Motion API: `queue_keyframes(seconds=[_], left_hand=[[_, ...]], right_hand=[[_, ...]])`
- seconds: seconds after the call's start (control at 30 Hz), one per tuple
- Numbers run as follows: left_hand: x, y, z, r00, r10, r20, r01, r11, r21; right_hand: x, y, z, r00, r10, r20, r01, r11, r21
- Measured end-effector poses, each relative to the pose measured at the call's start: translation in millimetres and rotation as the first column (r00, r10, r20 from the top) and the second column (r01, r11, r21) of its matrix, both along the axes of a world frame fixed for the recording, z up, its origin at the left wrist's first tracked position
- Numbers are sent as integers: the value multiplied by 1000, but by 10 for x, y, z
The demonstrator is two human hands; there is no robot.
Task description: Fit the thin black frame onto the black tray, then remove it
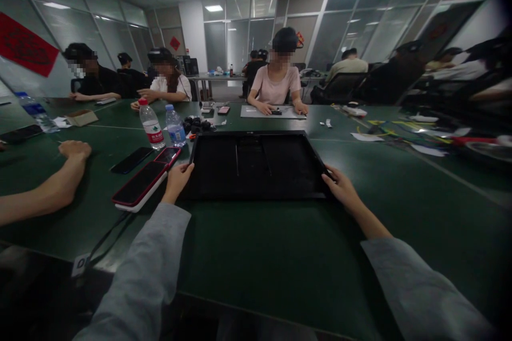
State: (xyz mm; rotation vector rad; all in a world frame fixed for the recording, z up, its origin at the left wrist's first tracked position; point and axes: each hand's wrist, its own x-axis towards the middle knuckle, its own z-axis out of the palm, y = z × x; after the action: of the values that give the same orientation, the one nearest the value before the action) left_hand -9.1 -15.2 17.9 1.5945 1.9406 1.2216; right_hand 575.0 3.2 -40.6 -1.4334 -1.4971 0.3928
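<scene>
A wide black flat panel (216, 162) with a raised rim, looking like a computer monitor, lies on the green table before me. Thin pale lines run across its dark face, and a small mark sits on its far edge. My left hand (176, 178) is closed on the panel's left edge, thumb on top. At the opposite side my right hand (340, 184) grips the right edge in the same way. The fingers under the rim are partly hidden. Close to my left hand lies a red-framed phone (140, 184) on a white block with a cable.
Left of the panel stand a red-capped bottle (151, 125) and a blue-capped bottle (175, 128), near a dark phone (132, 160). Another person's arm (52, 186) rests at far left. Across the table (400, 181) sits a person (276, 80); wires (384, 128) lie right.
</scene>
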Motion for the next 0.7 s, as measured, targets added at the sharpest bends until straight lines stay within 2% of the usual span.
queue_keyframes(seconds=[0.07,0.13,0.3,0.4,0.5,0.6,0.7], left_hand=[[37,-48,38,972,14,-235,-19,1000,-22],[85,-90,78,907,42,-419,-69,996,-50],[203,-144,173,769,67,-636,-186,975,-123],[238,-161,222,705,39,-708,-206,967,-152],[252,-178,261,675,19,-737,-200,967,-158],[252,-186,278,670,10,-742,-196,967,-165],[224,-171,262,697,5,-717,-180,969,-168]], right_hand=[[0,7,-23,998,-18,53,17,1000,18],[2,18,-47,994,-36,107,31,998,46],[17,48,-81,989,-54,139,45,997,66],[25,51,-78,988,-49,148,39,997,68],[24,39,-66,986,-43,161,33,997,64],[16,26,-57,987,-43,155,36,998,47],[13,18,-57,989,-45,138,42,999,21]])
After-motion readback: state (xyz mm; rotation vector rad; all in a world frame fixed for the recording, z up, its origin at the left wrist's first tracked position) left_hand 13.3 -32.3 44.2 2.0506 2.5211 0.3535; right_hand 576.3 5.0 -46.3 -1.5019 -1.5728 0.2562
